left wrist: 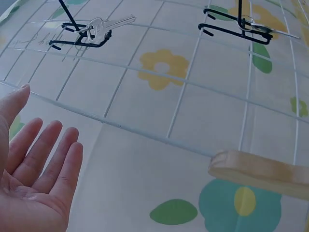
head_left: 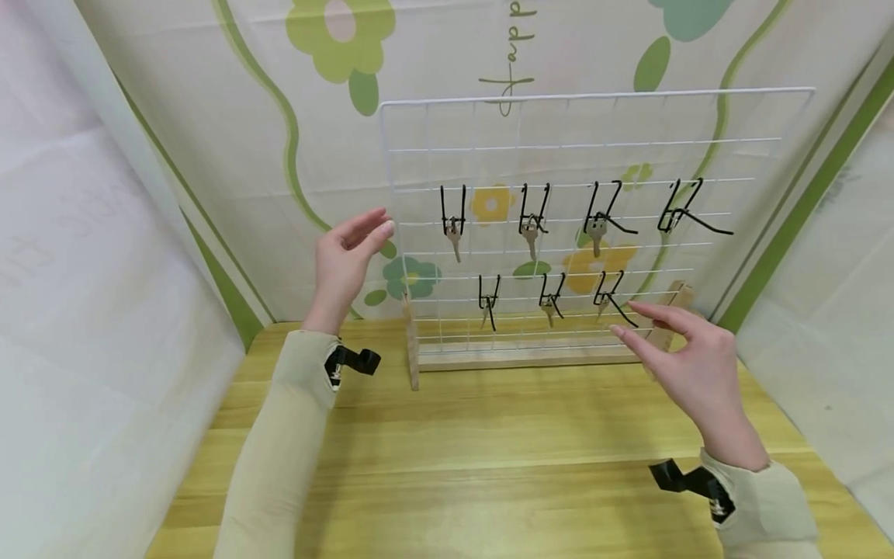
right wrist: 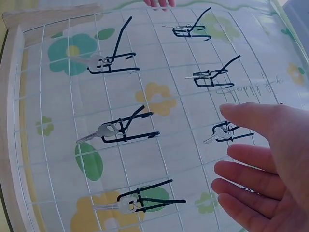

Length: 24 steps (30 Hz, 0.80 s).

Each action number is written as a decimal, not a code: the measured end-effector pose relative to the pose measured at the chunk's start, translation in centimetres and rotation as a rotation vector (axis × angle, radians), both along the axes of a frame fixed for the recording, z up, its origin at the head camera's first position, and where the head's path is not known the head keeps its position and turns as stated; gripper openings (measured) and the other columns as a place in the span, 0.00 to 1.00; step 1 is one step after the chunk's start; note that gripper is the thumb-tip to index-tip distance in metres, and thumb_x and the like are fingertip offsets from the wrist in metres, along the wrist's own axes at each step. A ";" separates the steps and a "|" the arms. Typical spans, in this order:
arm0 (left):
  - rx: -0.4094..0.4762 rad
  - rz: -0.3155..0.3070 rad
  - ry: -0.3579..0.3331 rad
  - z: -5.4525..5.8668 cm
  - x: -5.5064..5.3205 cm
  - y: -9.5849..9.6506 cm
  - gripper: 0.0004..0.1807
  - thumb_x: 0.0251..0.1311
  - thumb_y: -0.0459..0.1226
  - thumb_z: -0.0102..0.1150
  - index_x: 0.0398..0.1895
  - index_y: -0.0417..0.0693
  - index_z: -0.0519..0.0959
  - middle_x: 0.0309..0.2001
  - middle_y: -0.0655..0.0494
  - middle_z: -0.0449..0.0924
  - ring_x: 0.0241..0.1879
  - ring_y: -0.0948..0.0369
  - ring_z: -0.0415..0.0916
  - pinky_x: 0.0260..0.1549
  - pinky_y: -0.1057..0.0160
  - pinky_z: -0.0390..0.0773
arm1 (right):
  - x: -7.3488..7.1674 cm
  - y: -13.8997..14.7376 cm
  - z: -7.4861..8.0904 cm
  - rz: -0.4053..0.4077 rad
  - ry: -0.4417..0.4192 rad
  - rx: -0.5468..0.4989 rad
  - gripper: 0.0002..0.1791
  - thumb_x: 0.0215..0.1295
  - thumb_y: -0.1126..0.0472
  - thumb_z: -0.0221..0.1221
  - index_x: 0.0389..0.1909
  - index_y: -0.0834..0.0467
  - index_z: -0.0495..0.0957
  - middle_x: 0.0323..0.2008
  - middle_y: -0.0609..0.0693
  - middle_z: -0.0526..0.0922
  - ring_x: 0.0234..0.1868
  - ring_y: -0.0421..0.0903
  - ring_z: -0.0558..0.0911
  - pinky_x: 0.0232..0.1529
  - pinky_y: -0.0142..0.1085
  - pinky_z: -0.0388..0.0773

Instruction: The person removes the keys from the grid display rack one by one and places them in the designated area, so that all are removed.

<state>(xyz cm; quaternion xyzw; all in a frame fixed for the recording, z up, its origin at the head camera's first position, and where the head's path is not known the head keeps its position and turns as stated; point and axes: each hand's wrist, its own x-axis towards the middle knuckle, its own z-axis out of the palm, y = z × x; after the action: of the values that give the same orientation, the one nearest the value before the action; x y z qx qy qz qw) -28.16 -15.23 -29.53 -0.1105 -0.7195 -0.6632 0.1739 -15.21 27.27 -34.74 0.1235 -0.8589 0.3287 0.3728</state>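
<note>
A white wire grid rack (head_left: 587, 96) stands upright, with black double-prong hooks (head_left: 708, 225) in two rows. Silver keys hang from hooks, such as a key (head_left: 455, 241) at the upper left and a key (right wrist: 99, 131) in the right wrist view. My left hand (head_left: 349, 260) is raised beside the rack's left edge, fingers relaxed and holding nothing; its palm (left wrist: 36, 198) shows in the left wrist view. By the lower right hook (head_left: 618, 303) my right hand (head_left: 691, 365) holds thumb and fingers apart, with nothing gripped. The upper right hook's small shiny piece is unclear.
Wooden feet (head_left: 410, 341) and a wooden base bar (head_left: 531, 359) support the rack on a wood-grain table (head_left: 489, 458). Behind it hangs a floral cloth (head_left: 209, 101), with white cloth walls at both sides. Black straps (head_left: 349, 360) sit on both wrists.
</note>
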 end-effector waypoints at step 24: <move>0.170 -0.075 0.014 0.7 -1.1 1.5 0.14 0.61 0.35 0.73 0.47 0.36 0.86 0.44 0.43 0.86 0.36 0.54 0.88 0.41 0.59 0.87 | -3.2 -12.0 4.2 0.476 -0.215 -0.438 0.19 0.63 0.59 0.73 0.55 0.55 0.86 0.51 0.51 0.87 0.50 0.48 0.85 0.53 0.36 0.83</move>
<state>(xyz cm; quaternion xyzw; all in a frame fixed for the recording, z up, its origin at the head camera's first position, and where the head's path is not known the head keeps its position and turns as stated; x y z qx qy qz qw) -29.29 -13.71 -28.88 -0.1269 -0.6546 -0.7272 0.1629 -18.44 15.31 -30.50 0.2021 -0.7493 0.5944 0.2107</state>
